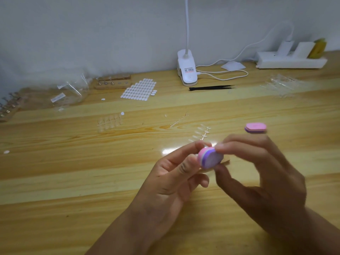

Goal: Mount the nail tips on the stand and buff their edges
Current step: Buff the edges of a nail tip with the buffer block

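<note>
Soft, rather dim light falls from above. One white glare patch shines on the glossy desk just behind the left hand and the darker, shaded right hand. Both hands and the buffer block are motion-blurred. Wide-angle distortion bows the planks, and the left edge smears.
</note>
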`<state>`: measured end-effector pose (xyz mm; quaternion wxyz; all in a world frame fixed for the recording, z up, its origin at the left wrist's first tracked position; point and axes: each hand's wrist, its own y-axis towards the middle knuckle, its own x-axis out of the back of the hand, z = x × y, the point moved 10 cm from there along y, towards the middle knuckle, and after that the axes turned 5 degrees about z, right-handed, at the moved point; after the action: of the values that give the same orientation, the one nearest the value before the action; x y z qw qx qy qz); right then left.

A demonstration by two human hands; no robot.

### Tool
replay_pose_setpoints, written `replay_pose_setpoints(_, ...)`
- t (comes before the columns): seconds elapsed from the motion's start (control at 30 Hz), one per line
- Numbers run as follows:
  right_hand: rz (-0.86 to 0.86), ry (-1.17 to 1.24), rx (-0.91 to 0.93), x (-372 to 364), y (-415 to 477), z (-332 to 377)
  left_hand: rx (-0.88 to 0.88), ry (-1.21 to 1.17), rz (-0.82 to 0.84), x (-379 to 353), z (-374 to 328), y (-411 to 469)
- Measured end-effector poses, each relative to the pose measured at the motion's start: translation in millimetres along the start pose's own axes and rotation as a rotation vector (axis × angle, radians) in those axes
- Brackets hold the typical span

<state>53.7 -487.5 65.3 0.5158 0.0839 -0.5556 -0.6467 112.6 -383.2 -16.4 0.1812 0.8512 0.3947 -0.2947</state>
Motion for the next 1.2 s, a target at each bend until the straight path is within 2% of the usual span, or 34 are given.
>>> replay_pose_setpoints(0.07, 0.019, -0.053, 0.023, -3, 1, -1, 0.028, -0.073, 0.009, -1, 5, 0)
replay_pose_setpoints(0.17, -0.040, -0.164, -0.053, 7, 3, -17, 0.042, -0.115, 0.033, -2, 6, 0)
replay_pose_setpoints(0.33, -0.013, -0.076, 0.032, -2, 0, 1, 0.115, -0.118, 0.008, 1, 15, -2)
replay_pose_setpoints(0.5, -0.061, -0.130, -0.109, 10, 3, -22, 0.132, -0.153, 0.015, 1, 15, -1)
replay_pose_setpoints(0.6, -0.028, -0.032, -0.006, 1, 0, -2, 0.142, -0.154, 0.010, 0, 18, -2)
replay_pose_setpoints(0.67, 0.010, -0.060, 0.046, -4, 0, 1, 0.146, -0.161, 0.021, -2, 18, -3)
replay_pose_setpoints(0.8, -0.042, -0.162, -0.064, 9, 2, -21, 0.155, -0.161, 0.008, 0, 18, -2)
replay_pose_setpoints(0.9, -0.036, -0.070, -0.005, 2, -1, -5, 0.157, -0.162, 0.006, 0, 19, -3)
replay_pose_setpoints(0.97, 0.005, -0.090, 0.047, -5, -2, 2, 0.155, -0.169, 0.011, -2, 19, -3)
replay_pose_setpoints(1.1, -0.057, -0.198, -0.070, 10, 3, -22, 0.134, -0.190, -0.008, 1, 18, -1)
replay_pose_setpoints(1.2, -0.060, -0.101, -0.028, 6, -1, -8, 0.138, -0.200, -0.003, -1, 19, -2)
